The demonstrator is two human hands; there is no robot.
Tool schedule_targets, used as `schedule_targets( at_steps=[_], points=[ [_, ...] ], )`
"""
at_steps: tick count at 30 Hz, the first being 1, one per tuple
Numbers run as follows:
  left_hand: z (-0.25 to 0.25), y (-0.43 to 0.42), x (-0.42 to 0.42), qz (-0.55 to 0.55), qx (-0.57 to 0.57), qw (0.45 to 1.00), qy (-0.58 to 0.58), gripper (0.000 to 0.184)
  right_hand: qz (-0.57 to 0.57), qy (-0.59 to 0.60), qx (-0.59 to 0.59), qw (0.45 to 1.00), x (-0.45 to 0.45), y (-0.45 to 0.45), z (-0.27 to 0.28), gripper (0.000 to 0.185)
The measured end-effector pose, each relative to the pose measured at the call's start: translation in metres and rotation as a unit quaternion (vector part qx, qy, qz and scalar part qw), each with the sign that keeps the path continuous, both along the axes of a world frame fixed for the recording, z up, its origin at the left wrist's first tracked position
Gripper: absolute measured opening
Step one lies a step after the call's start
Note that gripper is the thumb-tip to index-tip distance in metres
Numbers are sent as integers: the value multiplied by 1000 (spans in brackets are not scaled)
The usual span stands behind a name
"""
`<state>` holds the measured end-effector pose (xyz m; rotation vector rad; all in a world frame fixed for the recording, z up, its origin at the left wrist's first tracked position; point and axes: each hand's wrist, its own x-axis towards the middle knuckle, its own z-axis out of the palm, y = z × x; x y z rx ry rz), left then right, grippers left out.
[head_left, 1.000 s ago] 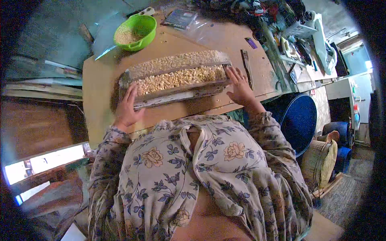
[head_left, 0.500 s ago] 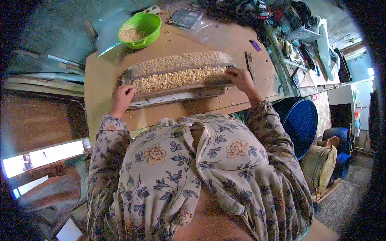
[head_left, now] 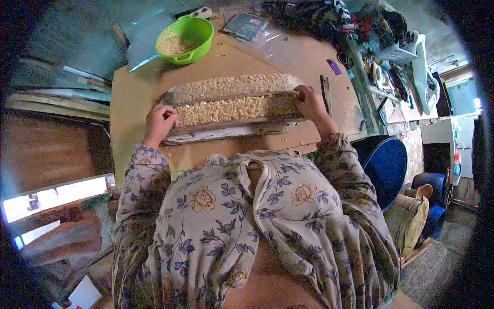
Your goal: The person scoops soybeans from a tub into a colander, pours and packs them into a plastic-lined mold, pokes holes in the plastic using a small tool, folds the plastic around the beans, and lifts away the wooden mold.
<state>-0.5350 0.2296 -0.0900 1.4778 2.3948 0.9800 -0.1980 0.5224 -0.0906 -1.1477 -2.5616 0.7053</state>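
Observation:
A long wooden mould lies on the table in front of me, with two parallel rows of pale puffed grain divided by a thin strip. The far row and the near row both look packed nearly level. At the mould's left end, my left hand is closed, thumb and fingers drawn together beside the near row. My right hand is at the right end, its fingers pinched by the dividing strip. What lies between the fingertips of either hand is hidden.
A green bowl with loose grain stands at the back left of the table. Behind lie a dark flat box and clear plastic. A purple packet and a dark bar are at right; a blue barrel stands lower right.
The view has shifted slightly, so table items sit a little lower and to the right. Both hands sit slightly farther back along the mould's ends, the right fingers now nearer its far right corner.

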Motion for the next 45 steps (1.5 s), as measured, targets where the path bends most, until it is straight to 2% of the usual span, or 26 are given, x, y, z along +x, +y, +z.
schedule_targets(
  at_steps=[2, 3, 4, 5, 6, 8, 9, 10, 11, 15, 17, 18, 21, 23, 24, 26, 27, 28, 29, 33, 35, 36, 38, 40, 42, 45],
  points=[
    [4, 0, -3, 6, -14, 996, 89, 23, 47, 54, 42, 997, 0, 10, -5, 34],
    [2, 0, -4, 7, -15, 996, 88, 23, 94, 107, 83, 986, -1, 15, -7, 33],
    [1, 1, -6, -3, 1, 997, 79, 32, 96, 107, 81, 986, -2, 19, -8, 33],
    [1, 1, -8, -12, 18, 997, 70, 41, 42, 172, -118, 977, -6, 20, -5, 38],
    [1, 1, -10, -9, 16, 997, 70, 41, -13, 228, -312, 922, -10, 21, -3, 44],
    [2, 3, -12, 1, -28, 997, -67, 55, -64, 270, -493, 824, -13, 24, -3, 50],
    [2, 4, -14, 5, -29, 997, -68, 55, 0, 205, -329, 922, -10, 27, -5, 53],
    [1, 4, -15, -9, -27, 998, -64, 57, 64, 133, -149, 978, -6, 30, -6, 57],
    [0, 5, -17, -23, -24, 998, -61, 58, 126, 56, 38, 990, -6, 31, -7, 60],
    [7, 9, -18, -59, -13, 998, -27, 60, 115, 96, -37, 988, -8, 25, -2, 55],
    [16, 10, -13, -42, -29, 999, -10, 64, 90, 37, -40, 994, -11, 21, 4, 39],
    [15, 9, -13, -42, -30, 999, -9, 64, 90, 38, -41, 994, -10, 23, 0, 39],
    [10, 13, -22, -59, -43, 995, -69, 52, 139, 13, 21, 990, -7, 36, -21, 26],
    [4, 14, -27, -99, -64, 993, -30, 29, 119, 47, 11, 992, -7, 38, -29, 17],
    [3, 14, -28, -100, -64, 993, -29, 29, 118, 48, 11, 992, -5, 37, -28, 17],
    [3, 14, -26, -122, 2, 992, 33, 11, 120, 74, 56, 988, 0, 32, -25, 15],
    [3, 13, -25, -123, 2, 992, 33, 11, 119, 74, 56, 989, 2, 28, -25, 15],
    [3, 12, -23, -119, 12, 992, 37, 9, 120, 110, 110, 981, 4, 25, -26, 14],
    [4, 10, -21, -115, 22, 992, 42, 9, 121, 144, 165, 968, 6, 23, -26, 14],
    [3, 8, -14, -131, 74, 983, 108, 10, 102, 145, 170, 969, 16, 23, -37, 20],
    [8, 11, -9, -157, 59, 975, 145, 8, -17, 122, 35, 992, 16, 16, -35, 36],
    [7, 15, -7, -160, 61, 974, 146, 8, -19, 123, 37, 992, 13, 14, -31, 36],
    [3, 23, -2, -186, 1, 975, 124, 15, 73, 192, 84, 975, 4, 11, -20, 52],
    [15, 32, 23, -184, 18, 972, 146, 19, 103, 184, 122, 970, -3, 8, -7, 49],
    [16, 42, 41, -180, 35, 968, 169, 23, 127, 107, 107, 980, -4, 5, -3, 36],
    [7, 54, 50, -197, 43, 965, 166, 30, 133, 130, 176, 967, -5, 6, -14, 24]
  ],
)
